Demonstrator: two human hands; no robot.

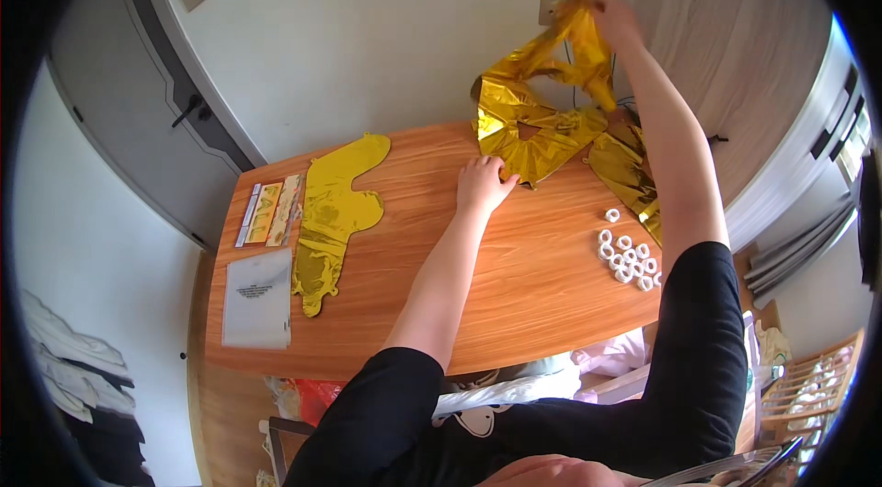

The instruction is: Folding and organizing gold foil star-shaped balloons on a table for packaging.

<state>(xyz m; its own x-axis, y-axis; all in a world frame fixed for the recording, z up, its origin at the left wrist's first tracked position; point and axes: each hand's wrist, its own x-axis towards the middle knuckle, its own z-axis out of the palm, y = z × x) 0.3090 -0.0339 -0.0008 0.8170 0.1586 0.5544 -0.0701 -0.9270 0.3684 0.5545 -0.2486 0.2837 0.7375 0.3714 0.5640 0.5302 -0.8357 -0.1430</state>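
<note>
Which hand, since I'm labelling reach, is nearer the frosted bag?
Left: the left hand is right of the frosted bag and farther back; the right hand is much farther right and back, holding up gold foil.

Right hand (617, 23), 1:30: blurred, held foil's (559, 127) top too. Other foil (621, 164), 2:30: partly behind forearm (684, 142). Print (257, 290), 8:00: too small.

**Open lane left of centre**

Bare wood runs from the desk's (418, 211) far edge to its near edge, between the flat gold foil (335, 207) and the left forearm (436, 294). White rings (629, 259) obstruct the right edge; raised gold foil (510, 103) and the right hand (617, 21) block the far right corner.
</note>
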